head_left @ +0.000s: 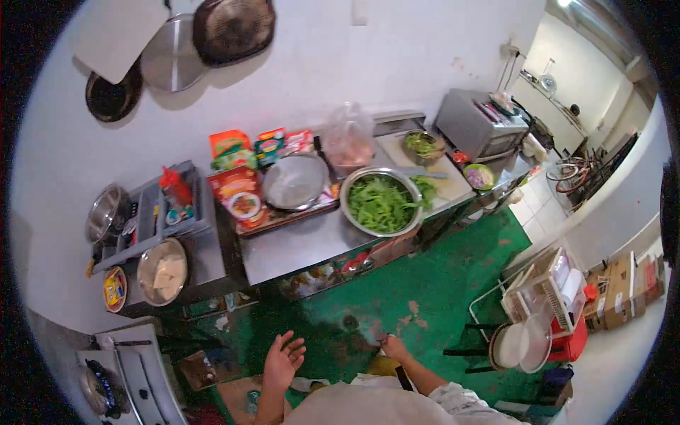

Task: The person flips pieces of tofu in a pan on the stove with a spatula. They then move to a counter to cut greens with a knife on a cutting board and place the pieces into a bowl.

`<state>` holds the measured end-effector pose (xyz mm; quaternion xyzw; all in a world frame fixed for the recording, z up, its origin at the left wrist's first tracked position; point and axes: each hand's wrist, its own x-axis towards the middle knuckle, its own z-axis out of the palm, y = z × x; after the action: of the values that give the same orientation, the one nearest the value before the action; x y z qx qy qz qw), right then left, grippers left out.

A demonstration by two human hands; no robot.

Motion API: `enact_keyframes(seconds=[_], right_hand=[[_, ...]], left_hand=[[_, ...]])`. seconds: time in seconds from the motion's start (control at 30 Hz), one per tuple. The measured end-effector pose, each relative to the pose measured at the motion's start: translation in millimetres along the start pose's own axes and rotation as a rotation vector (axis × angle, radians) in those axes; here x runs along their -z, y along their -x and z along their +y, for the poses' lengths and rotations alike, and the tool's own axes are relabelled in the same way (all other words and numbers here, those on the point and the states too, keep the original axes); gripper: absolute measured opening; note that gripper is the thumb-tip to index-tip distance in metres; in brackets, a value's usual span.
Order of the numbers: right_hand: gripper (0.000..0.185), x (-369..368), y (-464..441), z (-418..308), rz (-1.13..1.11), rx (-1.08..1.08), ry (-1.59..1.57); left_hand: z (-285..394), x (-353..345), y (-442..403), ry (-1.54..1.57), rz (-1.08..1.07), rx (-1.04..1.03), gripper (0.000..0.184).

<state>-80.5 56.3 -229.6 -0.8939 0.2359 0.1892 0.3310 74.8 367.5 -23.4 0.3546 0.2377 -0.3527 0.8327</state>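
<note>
My left hand [283,358] is raised in front of my body, palm up, fingers spread, with nothing in it. My right hand [394,348] is low in front of me with its fingers curled. A pale blur shows just past its fingertips, but I cannot make out what it holds, if anything. Both hands are apart from the steel counter [283,256]. On that counter, nearest to my hands, stands a steel bowl [349,221] full of leafy greens [382,204]. Beside it, a round metal bowl [295,181] rests on a tray among food packets [235,185].
A cutting board [457,190] carries a knife [425,173] and a smaller bowl of greens [423,146]. Farther right are a microwave [476,126] and a bowl of purple pieces [480,176]. A stove [134,382] stands at lower left. Racks [549,290] and cardboard boxes [613,290] line the right.
</note>
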Motion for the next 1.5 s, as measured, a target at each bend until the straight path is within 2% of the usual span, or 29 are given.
enact_keyframes(seconds=[0.1,0.17,0.2,0.23,0.3,0.33,0.4,0.5,0.53,0.6,0.67,0.73,0.8,0.87,0.9,0.93,0.97,1.0,1.03,1.07,1.13,1.17,1.23,1.27,1.33,1.37,1.4,1.47,1.5], right_hand=[[0.027,55.4,2.4,88.1,0.022,-0.08,-0.163],[0.028,97.4,16.8,130.8,0.073,0.079,-0.237],[0.027,119.1,16.4,148.9,0.142,-0.022,-0.231],[0.026,147.3,12.0,159.2,0.208,-0.123,-0.219],[0.026,208.9,-0.1,167.6,0.348,-0.128,-0.336],[0.022,238.4,-16.3,167.6,0.425,-0.089,-0.295],[0.019,300.5,-51.8,152.1,0.541,0.016,-0.275],[0.017,377.2,-94.8,99.1,0.684,0.212,-0.317],[0.018,393.5,-112.0,82.4,0.656,0.264,-0.317],[0.018,412.9,-144.8,52.3,0.613,0.315,-0.316],[0.016,427.2,-177.7,30.3,0.539,0.566,-0.225],[0.016,447.0,-203.6,20.8,0.56,0.545,-0.206],[0.017,462.4,-226.4,28.5,0.565,0.504,-0.183],[0.014,483.6,-266.0,47.7,0.761,0.515,-0.081],[0.016,492.5,-284.0,52.4,0.799,0.454,0.056],[0.016,498.7,-301.8,57.8,0.783,0.452,0.058],[0.02,506.0,-322.0,62.2,0.741,0.468,0.175],[0.024,512.8,-342.8,65.5,0.699,0.489,0.293],[0.03,515.4,-363.0,70.0,0.611,0.493,0.421],[0.03,514.8,-380.4,75.4,0.595,0.506,0.424],[0.03,511.7,-407.9,85.6,0.656,0.727,0.563],[0.03,512.1,-414.0,87.4,0.637,0.748,0.565],[0.034,528.7,-408.6,69.4,0.406,0.676,0.653],[0.034,535.1,-406.5,66.4,0.389,0.705,0.656],[0.038,545.3,-393.9,63.4,0.318,0.667,0.388],[0.038,553.2,-384.8,61.5,0.296,0.692,0.386],[0.037,564.9,-370.7,55.7,0.237,0.622,0.316],[0.037,580.5,-358.1,60.1,0.159,0.566,0.248],[0.034,587.5,-356.6,68.3,0.077,0.554,0.108]], left_hand=[[-49.5,-66.4,-59.9,-0.014,-0.101,0.041,0.041],[-90.4,-106.3,-105.3,-0.013,-0.101,0.055,0.039],[-111.1,-125.1,-115.6,-0.008,-0.093,0.08,0.037],[-123.8,-153.9,-113.9,-0.01,-0.075,0.093,0.037],[-139.2,-216.8,-122.3,-0.307,-0.054,-0.017,0.033],[-145.3,-239.5,-133.1,-0.303,-0.051,-0.02,0.033],[-151.9,-276.6,-156.9,-0.692,-0.121,-0.295,0.027],[-150.3,-313.0,-217.6,-1.387,-0.108,-0.939,0.022],[-145.2,-331.0,-237.1,-1.393,-0.1,-0.932,0.022],[-139.9,-359.9,-274.8,-1.623,-0.168,-1.383,0.022],[-138.4,-361.8,-312.4,-1.74,-0.169,-1.303,0.022],[-121.2,-365.2,-343.8,-1.855,-0.182,-1.226,0.023],[-110.8,-355.5,-356.3,-2.063,-0.055,-0.879,0.027],[-105.9,-370.6,-358.6,-2.068,-0.08,-0.918,0.028],[-105.5,-378.1,-358.3,-2.167,-0.095,-0.842,0.028],[-106.6,-381.7,-358.9,-2.265,-0.109,-0.76,0.028],[-107.8,-379.8,-361.1,-2.218,-0.117,-0.861,0.024],[-105.5,-381.8,-362.5,-2.212,-0.103,-0.854,0.024],[-102.0,-385.3,-358.5,-2.063,-0.073,-0.834,0.022],[-99.2,-388.8,-353.5,-1.913,-0.04,-0.813,0.021],[-92.3,-401.6,-335.6,-1.818,0.047,-0.792,0.017],[-89.1,-408.8,-325.4,-1.715,0.103,-0.83,0.015],[-94.5,-418.8,-317.3,-1.506,0.263,-0.867,0.013],[-100.0,-426.8,-314.5,-1.494,0.298,-0.862,0.013],[-116.4,-449.5,-310.0,-1.318,0.459,-0.87,0.012],[-131.2,-457.3,-317.0,-1.232,0.481,-0.912,0.011],[-143.7,-469.1,-325.2,-1.229,0.513,-0.907,0.011],[-163.1,-496.5,-346.8,-1.232,0.463,-0.881,0.01],[-171.2,-508.9,-362.5,-1.269,0.458,-0.973,0.01]])
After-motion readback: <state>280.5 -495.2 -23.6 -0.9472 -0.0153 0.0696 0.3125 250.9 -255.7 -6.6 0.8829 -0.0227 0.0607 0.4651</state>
